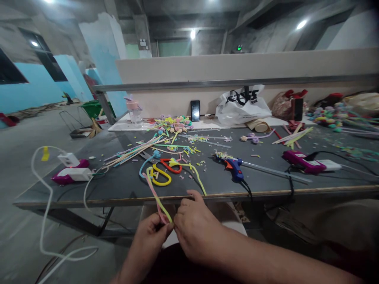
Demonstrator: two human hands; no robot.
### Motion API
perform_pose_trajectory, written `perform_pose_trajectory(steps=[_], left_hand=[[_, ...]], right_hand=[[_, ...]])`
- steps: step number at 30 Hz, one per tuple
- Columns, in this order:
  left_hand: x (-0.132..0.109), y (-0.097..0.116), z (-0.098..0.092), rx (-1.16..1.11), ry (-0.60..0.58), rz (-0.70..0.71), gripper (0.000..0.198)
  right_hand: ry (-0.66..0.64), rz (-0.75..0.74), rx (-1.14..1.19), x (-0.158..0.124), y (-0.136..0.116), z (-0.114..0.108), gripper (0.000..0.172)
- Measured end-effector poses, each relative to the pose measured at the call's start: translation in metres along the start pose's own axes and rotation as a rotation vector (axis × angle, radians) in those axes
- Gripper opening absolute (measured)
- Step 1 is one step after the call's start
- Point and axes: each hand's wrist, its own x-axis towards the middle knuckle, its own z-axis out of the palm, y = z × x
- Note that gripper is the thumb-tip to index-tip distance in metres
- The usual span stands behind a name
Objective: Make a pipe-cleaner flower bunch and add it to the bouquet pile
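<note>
Pink and yellow pipe cleaners (158,200) run together from the table edge down to my hands. My left hand (149,238) pinches them between thumb and fingers. Against its fingertips, my right hand (197,228) is closed around their lower end, which its fingers mostly hide. Just beyond, on the table, lie scissors (162,179) with yellow and orange-red handles. A blue pipe cleaner (140,169) curls beside them, and a yellow-green one (197,177) with a tufted end lies across the orange-red handle.
A blue glue gun (236,169) with a clear glue stick lies right of centre. Purple-and-white power strips (71,173) sit left, another (308,162) right. Behind are bundled pipe cleaners (139,150), a phone (195,111), a cup (134,112) and a white bag (244,104). Fuzzy scraps litter the table.
</note>
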Motion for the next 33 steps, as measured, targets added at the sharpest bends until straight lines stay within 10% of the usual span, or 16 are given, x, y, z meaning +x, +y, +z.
perform_pose_trajectory(steps=[5, 13, 20, 27, 33], left_hand=[[0.003, -0.011, 0.004, -0.169, 0.021, -0.071, 0.022], [-0.006, -0.003, -0.003, -0.200, -0.073, 0.079, 0.010], [-0.008, 0.001, -0.007, -0.039, -0.103, 0.133, 0.008], [-0.009, -0.001, -0.002, -0.127, -0.095, 0.082, 0.010], [-0.002, -0.017, 0.010, -0.307, -0.021, -0.097, 0.020]], right_hand=[[-0.016, 0.009, -0.033, 0.003, -0.001, 0.000, 0.011], [-0.413, 0.404, 1.363, 0.004, 0.031, -0.015, 0.028], [-0.494, 0.523, 1.709, 0.003, 0.032, 0.006, 0.011], [-0.440, 0.486, 1.504, 0.000, 0.023, 0.006, 0.008], [-0.078, 0.166, 0.270, -0.002, 0.005, 0.004, 0.010]])
